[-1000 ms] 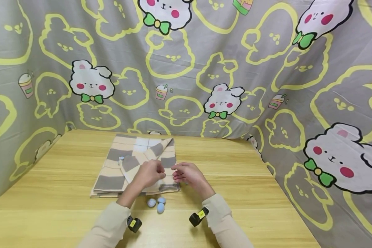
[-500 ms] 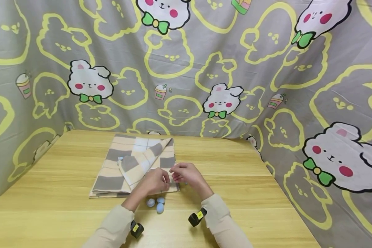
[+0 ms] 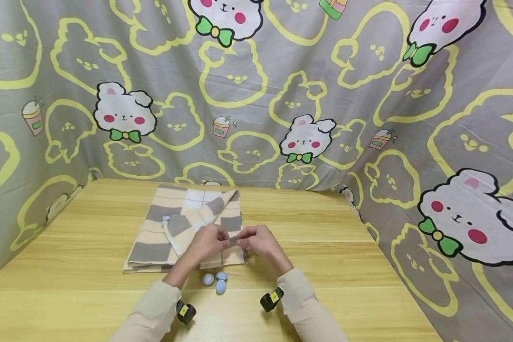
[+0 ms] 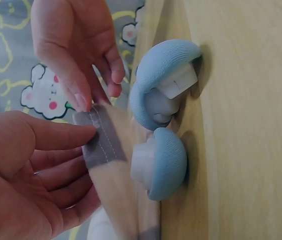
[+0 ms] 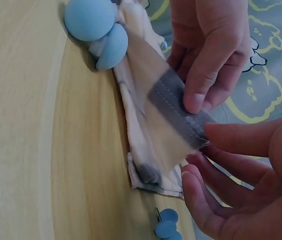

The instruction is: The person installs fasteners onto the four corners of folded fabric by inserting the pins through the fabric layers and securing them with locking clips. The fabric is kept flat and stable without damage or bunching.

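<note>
A folded plaid blanket [image 3: 151,228] in beige, grey and white lies on the table. Over its near right part, my left hand [image 3: 208,241] pinches the stitched grey hem between thumb and fingers. Facing it, my right hand [image 3: 260,240] pinches the end of that same corner, thumb on top, as the right wrist view shows. The raised corner [image 5: 173,107] stretches between both hands. Just in front of the blanket sit three blue mushroom-shaped fasteners [image 3: 221,287] with white bases. A similar small blue piece [image 3: 166,218] is on the blanket's folded-back left corner.
More blue round-headed pieces [image 5: 166,229] lie on the table beside the blanket's right side, below my right hand. The wooden table [image 3: 325,266] is bordered by a patterned curtain [image 3: 252,109] at the back and sides.
My left hand dipped toward the blanket's near edge, then came back up. The near right corner is now raised and pinched between both hands; the right hand has barely shifted.
</note>
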A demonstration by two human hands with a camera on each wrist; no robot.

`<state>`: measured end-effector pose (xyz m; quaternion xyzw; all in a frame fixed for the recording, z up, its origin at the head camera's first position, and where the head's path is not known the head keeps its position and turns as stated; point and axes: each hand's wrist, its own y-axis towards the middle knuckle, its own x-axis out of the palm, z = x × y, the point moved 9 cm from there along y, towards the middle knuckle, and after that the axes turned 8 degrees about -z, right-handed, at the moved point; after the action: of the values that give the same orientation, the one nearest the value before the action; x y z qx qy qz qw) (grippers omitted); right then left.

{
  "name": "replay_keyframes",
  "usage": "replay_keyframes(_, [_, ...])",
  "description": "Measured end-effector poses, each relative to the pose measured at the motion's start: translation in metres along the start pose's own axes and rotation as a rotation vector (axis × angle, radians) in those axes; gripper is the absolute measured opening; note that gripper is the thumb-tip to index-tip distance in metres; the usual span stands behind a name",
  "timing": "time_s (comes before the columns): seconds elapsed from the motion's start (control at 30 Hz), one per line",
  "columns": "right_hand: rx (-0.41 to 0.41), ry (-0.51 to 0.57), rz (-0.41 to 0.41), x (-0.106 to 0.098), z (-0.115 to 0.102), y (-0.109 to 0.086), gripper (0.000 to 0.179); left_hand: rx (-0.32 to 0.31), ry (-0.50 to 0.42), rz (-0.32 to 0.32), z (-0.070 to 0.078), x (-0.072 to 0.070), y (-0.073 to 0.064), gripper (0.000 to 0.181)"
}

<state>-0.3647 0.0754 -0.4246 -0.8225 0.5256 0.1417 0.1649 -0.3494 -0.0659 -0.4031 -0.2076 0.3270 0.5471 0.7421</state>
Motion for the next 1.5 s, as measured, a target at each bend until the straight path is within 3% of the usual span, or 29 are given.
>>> replay_keyframes(0.53, [0.000, 0.099, 0.092, -0.003, 0.001, 0.002, 0.018, -0.012, -0.063, 0.054, 0.000, -0.005, 0.000, 0.009])
replay_keyframes(0.8, [0.002, 0.054, 0.089, -0.006, 0.000, 0.001, 0.017, -0.030, -0.066, 0.057, -0.002, -0.006, 0.001, 0.008])
replay_keyframes(1.23, [0.031, -0.316, 0.274, -0.045, -0.002, -0.010, 0.006, -0.023, -0.057, 0.074, -0.002, -0.009, 0.001, 0.006])
replay_keyframes(1.33, [0.049, -0.376, 0.275, -0.047, -0.001, -0.011, 0.009, -0.024, -0.055, 0.076, -0.003, -0.009, 0.001, 0.006])
replay_keyframes(1.5, [0.087, -0.440, 0.200, -0.042, 0.002, -0.011, 0.016, -0.033, -0.064, 0.073, -0.004, -0.009, 0.001, 0.007])
